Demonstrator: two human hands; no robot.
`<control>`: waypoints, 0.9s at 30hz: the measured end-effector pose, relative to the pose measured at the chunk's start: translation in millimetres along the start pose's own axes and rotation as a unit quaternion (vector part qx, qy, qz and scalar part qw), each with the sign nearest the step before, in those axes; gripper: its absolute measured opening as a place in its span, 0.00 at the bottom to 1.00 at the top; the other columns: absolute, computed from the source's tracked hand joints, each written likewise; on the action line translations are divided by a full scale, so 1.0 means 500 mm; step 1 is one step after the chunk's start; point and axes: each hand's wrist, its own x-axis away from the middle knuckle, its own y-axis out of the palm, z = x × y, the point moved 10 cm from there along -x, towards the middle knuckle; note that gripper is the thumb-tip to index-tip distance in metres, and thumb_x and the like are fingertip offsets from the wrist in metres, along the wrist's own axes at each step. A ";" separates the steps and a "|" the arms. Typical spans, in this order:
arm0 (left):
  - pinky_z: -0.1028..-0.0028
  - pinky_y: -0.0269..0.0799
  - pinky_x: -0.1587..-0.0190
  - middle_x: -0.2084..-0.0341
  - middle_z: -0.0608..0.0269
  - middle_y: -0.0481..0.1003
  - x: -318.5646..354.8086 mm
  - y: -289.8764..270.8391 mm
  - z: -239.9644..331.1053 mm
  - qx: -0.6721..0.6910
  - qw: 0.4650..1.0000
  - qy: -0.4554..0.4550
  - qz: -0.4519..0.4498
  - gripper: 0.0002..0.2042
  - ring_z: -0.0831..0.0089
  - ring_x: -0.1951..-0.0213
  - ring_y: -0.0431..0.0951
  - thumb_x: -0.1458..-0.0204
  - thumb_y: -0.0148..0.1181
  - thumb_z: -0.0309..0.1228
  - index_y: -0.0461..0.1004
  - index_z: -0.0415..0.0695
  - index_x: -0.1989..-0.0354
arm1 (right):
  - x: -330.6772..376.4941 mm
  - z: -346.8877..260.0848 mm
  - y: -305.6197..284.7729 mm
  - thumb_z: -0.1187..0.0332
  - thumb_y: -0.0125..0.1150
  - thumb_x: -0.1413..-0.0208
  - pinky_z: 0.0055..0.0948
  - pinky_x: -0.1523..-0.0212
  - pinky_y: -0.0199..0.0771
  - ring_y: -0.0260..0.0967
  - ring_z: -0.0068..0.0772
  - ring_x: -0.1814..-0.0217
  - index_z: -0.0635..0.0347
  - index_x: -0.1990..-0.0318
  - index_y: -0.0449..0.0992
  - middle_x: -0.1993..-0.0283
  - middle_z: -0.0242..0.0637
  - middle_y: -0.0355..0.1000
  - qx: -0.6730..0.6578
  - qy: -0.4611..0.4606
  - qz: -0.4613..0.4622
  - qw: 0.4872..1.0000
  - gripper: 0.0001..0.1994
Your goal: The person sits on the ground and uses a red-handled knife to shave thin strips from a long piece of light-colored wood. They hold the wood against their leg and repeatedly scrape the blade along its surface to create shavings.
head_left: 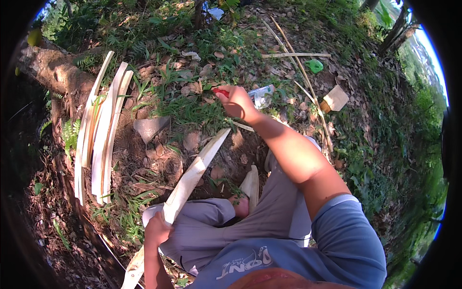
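A long pale wooden strip (195, 172) with a pointed far end slants across my bent leg. Near its lower part my left hand (158, 230) is wrapped round it. My right hand (237, 103) is stretched forward over the grass, beyond the strip's tip and apart from it. Its fingers are closed on a red object (221, 91); most of it is hidden, so its kind does not show. Just right of that hand lies a clear plastic bottle (262, 96) with a label. A dark grey, roughly triangular flat piece (151, 129) rests on the soil left of the strip.
Several cut wooden strips (102, 139) lie side by side at the left, near a thick tree trunk (57, 72). Long thin sticks (305, 79), a green plastic piece (314, 66) and a pale wooden block (335, 98) are at the far right. Leaves and grass cover the sloping ground.
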 end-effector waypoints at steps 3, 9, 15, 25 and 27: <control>0.52 0.80 0.47 0.60 0.31 0.83 0.012 -0.004 0.004 -0.010 1.000 -0.013 -0.007 0.29 0.38 0.53 0.85 0.62 0.76 0.33 0.75 0.31 0.50 | 0.005 0.003 0.012 0.61 0.64 0.33 0.49 0.56 0.79 0.80 0.63 0.61 0.63 0.51 0.84 0.64 0.58 0.81 0.006 0.018 -0.010 1.000 0.14; 0.51 0.81 0.51 0.63 0.31 0.83 0.026 -0.008 0.020 -0.019 1.000 -0.017 0.002 0.29 0.36 0.56 0.85 0.59 0.74 0.33 0.75 0.31 0.49 | 0.002 0.010 0.003 0.59 0.67 0.35 0.47 0.54 0.81 0.81 0.64 0.56 0.60 0.49 0.86 0.60 0.58 0.82 0.036 -0.003 -0.007 0.999 0.15; 0.49 0.81 0.51 0.64 0.29 0.82 0.042 0.016 0.014 -0.002 1.000 0.009 0.027 0.28 0.34 0.57 0.84 0.61 0.70 0.34 0.74 0.30 0.51 | 0.004 0.018 -0.008 0.59 0.69 0.36 0.46 0.53 0.82 0.82 0.63 0.55 0.58 0.49 0.87 0.59 0.57 0.82 0.016 0.008 0.030 0.999 0.15; 0.48 0.80 0.54 0.67 0.32 0.82 0.046 -0.007 0.028 -0.029 0.999 0.023 0.029 0.26 0.35 0.59 0.84 0.58 0.70 0.33 0.72 0.32 0.51 | 0.002 0.015 -0.011 0.61 0.69 0.35 0.45 0.55 0.82 0.84 0.61 0.58 0.60 0.49 0.87 0.62 0.58 0.83 0.002 0.006 0.026 1.000 0.15; 0.48 0.80 0.53 0.67 0.32 0.82 0.054 -0.013 0.031 -0.032 0.999 0.015 0.021 0.27 0.35 0.59 0.84 0.58 0.70 0.33 0.72 0.32 0.50 | 0.003 0.009 -0.003 0.60 0.69 0.35 0.41 0.58 0.80 0.82 0.52 0.62 0.62 0.48 0.87 0.64 0.56 0.83 0.011 0.002 0.019 1.000 0.16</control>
